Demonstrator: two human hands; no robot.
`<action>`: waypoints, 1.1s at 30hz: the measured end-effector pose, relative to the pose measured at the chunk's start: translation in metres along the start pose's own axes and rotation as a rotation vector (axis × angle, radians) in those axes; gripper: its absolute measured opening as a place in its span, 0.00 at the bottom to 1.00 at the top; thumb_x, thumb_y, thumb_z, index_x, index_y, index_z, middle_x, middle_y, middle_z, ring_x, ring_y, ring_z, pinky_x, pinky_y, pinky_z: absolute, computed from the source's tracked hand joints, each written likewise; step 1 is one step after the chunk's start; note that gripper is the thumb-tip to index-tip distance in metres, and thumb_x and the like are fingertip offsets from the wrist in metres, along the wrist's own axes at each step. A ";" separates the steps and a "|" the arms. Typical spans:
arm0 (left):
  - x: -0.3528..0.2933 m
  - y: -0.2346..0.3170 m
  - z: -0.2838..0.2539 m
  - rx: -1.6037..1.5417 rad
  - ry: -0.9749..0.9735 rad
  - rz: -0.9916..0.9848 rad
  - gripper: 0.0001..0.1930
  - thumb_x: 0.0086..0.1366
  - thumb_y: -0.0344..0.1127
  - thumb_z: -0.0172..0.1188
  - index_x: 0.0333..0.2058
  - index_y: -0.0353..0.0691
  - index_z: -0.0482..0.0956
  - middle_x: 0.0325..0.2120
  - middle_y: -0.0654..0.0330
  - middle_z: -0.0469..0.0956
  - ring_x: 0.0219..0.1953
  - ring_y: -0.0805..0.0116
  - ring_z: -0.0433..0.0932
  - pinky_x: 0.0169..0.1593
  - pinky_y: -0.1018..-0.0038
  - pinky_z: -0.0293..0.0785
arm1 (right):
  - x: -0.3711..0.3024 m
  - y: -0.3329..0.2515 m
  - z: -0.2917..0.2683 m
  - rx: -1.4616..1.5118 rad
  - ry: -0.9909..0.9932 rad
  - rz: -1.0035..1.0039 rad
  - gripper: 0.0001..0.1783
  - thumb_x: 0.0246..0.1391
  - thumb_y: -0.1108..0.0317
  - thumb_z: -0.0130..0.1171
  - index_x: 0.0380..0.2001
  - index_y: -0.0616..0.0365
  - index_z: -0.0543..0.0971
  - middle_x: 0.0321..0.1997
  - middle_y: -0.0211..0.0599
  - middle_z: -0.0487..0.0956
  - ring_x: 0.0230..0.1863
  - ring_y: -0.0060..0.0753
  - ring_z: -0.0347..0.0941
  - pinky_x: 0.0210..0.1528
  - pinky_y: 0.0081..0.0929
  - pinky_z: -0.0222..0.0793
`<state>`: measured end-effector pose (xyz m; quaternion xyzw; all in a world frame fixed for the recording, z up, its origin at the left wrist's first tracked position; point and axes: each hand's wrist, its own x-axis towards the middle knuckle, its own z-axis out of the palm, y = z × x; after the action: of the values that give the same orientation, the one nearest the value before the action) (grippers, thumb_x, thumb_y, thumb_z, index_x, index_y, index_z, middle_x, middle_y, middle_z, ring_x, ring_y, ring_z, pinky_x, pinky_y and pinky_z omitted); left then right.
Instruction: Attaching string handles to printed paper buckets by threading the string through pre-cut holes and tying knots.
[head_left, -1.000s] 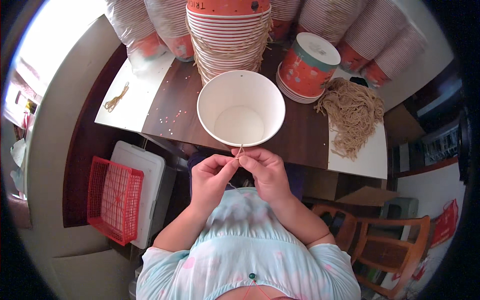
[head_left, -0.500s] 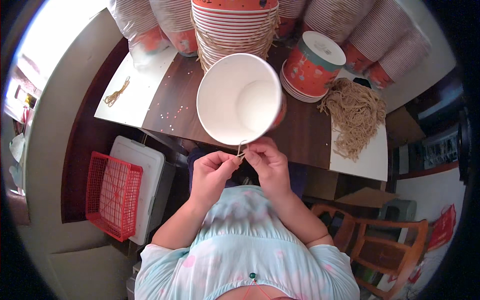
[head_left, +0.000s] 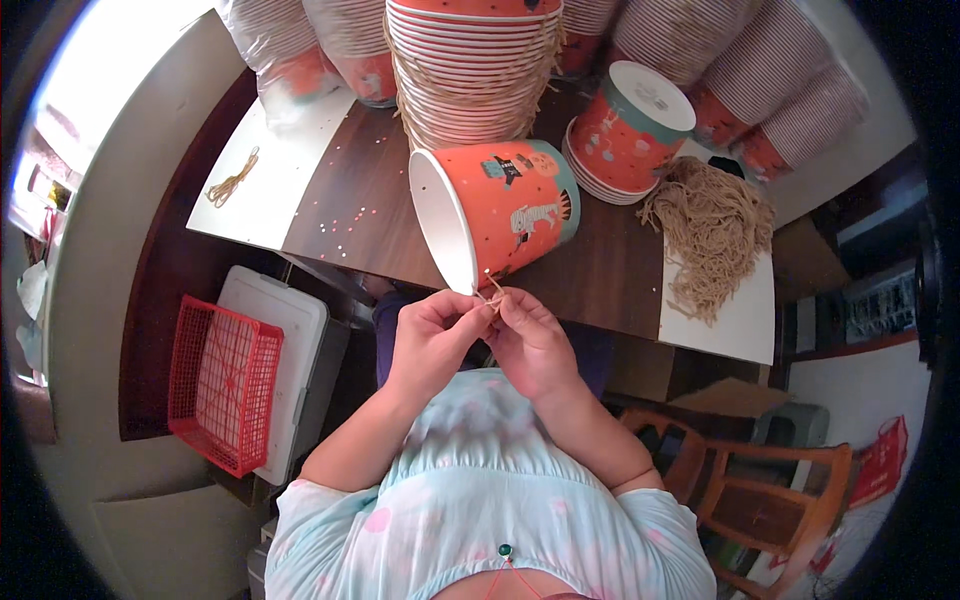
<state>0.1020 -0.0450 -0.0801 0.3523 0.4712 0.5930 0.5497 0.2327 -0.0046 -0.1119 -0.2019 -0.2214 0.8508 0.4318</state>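
An orange paper bucket point(head_left: 495, 180) with a white inside and a teal base lies on its side on the table, its mouth turned to the left. By its near lower rim, my left hand point(head_left: 435, 335) and my right hand point(head_left: 532, 340) meet, each pinching a thin tan cord point(head_left: 488, 290). The cord crosses in a small loop between my fingertips, beside the bucket wall. Whether it runs through a hole in the bucket is too small to tell.
Behind the bucket rises a tall stack of nested buckets point(head_left: 475, 75) with cords hanging around it. On the right stand an upturned bucket point(head_left: 630, 135) and a heap of tan cords point(head_left: 710, 230). A cord bundle point(head_left: 233, 180) lies left; a red basket point(head_left: 225, 385) is lower left.
The bucket has turned so its mouth faces left and its printed orange side shows. My hands stay together at the rim, still pinching the cord.
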 end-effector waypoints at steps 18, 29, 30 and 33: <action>0.002 -0.010 0.009 -0.162 0.037 0.013 0.03 0.61 0.26 0.59 0.29 0.32 0.75 0.24 0.65 0.76 0.26 0.82 0.72 0.31 0.86 0.68 | -0.007 -0.011 0.002 -0.373 0.085 -0.132 0.10 0.60 0.64 0.53 0.39 0.58 0.75 0.36 0.25 0.77 0.38 0.15 0.68 0.43 0.16 0.62; -0.005 -0.005 0.011 0.048 0.059 0.165 0.03 0.61 0.26 0.59 0.32 0.32 0.78 0.27 0.69 0.76 0.27 0.86 0.70 0.30 0.88 0.65 | -0.015 -0.032 0.016 -0.971 0.117 -0.390 0.05 0.53 0.70 0.60 0.30 0.61 0.78 0.31 0.26 0.77 0.31 0.15 0.70 0.36 0.16 0.67; -0.006 -0.004 0.011 0.054 0.069 0.148 0.04 0.61 0.26 0.59 0.33 0.32 0.78 0.28 0.68 0.76 0.28 0.86 0.70 0.31 0.88 0.66 | -0.015 -0.030 0.015 -0.971 0.116 -0.390 0.05 0.53 0.70 0.60 0.30 0.61 0.78 0.31 0.26 0.77 0.31 0.15 0.70 0.36 0.16 0.67; -0.007 0.000 0.011 0.092 0.118 0.062 0.04 0.61 0.26 0.59 0.34 0.31 0.77 0.29 0.67 0.77 0.28 0.85 0.70 0.31 0.88 0.66 | -0.013 -0.026 0.009 -0.755 0.108 -0.373 0.04 0.53 0.72 0.60 0.30 0.62 0.78 0.32 0.27 0.76 0.33 0.15 0.70 0.37 0.15 0.66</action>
<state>0.1131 -0.0503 -0.0765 0.3562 0.5181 0.6073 0.4857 0.2516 -0.0038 -0.0879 -0.3465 -0.5271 0.6056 0.4851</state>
